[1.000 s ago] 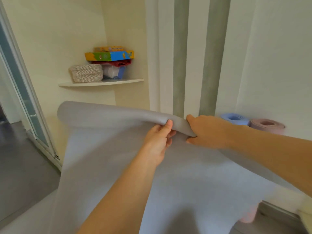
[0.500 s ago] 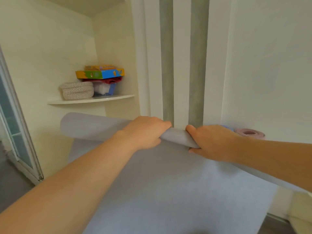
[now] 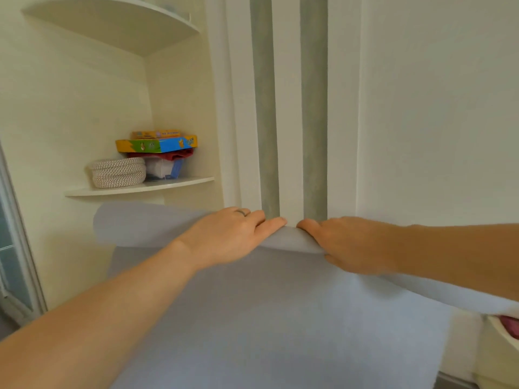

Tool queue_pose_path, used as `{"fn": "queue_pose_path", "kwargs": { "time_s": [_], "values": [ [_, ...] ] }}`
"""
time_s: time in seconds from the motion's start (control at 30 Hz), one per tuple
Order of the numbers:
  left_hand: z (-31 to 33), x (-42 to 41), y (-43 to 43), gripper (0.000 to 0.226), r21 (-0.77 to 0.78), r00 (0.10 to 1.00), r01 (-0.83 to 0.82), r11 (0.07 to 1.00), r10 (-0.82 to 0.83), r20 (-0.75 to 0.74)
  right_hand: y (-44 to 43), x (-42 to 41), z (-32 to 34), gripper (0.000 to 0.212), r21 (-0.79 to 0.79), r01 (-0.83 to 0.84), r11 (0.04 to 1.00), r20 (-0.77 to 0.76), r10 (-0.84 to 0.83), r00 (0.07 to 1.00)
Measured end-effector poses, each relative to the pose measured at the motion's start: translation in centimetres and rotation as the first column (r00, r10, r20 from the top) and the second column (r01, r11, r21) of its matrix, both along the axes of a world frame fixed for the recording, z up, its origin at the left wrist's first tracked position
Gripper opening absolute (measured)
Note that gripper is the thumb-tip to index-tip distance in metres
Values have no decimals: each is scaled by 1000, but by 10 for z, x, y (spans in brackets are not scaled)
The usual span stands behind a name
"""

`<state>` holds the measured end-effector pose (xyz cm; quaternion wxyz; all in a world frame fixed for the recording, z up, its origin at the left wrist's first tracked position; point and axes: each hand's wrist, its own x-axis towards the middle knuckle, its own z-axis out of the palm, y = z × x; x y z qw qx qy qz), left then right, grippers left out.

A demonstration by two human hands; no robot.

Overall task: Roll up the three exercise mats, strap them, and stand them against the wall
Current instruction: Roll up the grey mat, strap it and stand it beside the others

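both hands, the left hand [image 3: 233, 237] and right hand [image 3: 354, 242], were curled over the grey mat [image 3: 266, 318]'s top fold, below the corner shelf [image 3: 140, 188]; rolling had barely started, strapping and standing remained.

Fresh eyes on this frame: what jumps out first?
The big grey mat fills the lower half, its top edge curled into the start of a roll. The left hand and right hand press side by side on that curl at centre frame. Beyond them, at left, a corner shelf holds a woven basket and a stack of colourful boxes.
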<state>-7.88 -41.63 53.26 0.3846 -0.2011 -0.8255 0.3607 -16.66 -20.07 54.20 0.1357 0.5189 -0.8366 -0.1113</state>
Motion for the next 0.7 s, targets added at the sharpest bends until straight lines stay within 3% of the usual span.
{"fn": "queue_pose_path", "kwargs": {
  "time_s": [0.07,0.13,0.23,0.3,0.43,0.53,0.63,0.7],
  "values": [
    [1,-1,-4,55,1,999,11,1000,-11,46,-2,-4,-9,43,-54,-58,997,-30,56,998],
    [-1,-3,-8,37,42,992,12,999,-17,123,-5,-8,-15,52,-108,-115,987,-53,110,993],
    [1,-6,-7,55,119,989,-60,991,43,141,-11,-17,-21,60,-177,-184,967,-152,158,976],
    [-1,-4,-5,52,169,985,-100,981,74,153,-14,-22,-26,63,-230,-239,944,-171,202,964],
    [-11,0,-9,46,122,973,-140,983,114,199,-17,-25,-34,46,-257,-262,930,-132,235,963],
    [-19,1,-13,48,47,977,-163,986,154,148,-19,-31,-37,49,-201,-282,938,-163,251,954],
    [-17,4,-5,57,115,946,-235,965,200,257,-19,-39,-35,54,-198,-309,930,-196,271,942],
    [-12,2,0,61,179,916,-319,931,255,309,-18,-37,-30,46,-257,-273,927,-147,242,959]
  ]
}}
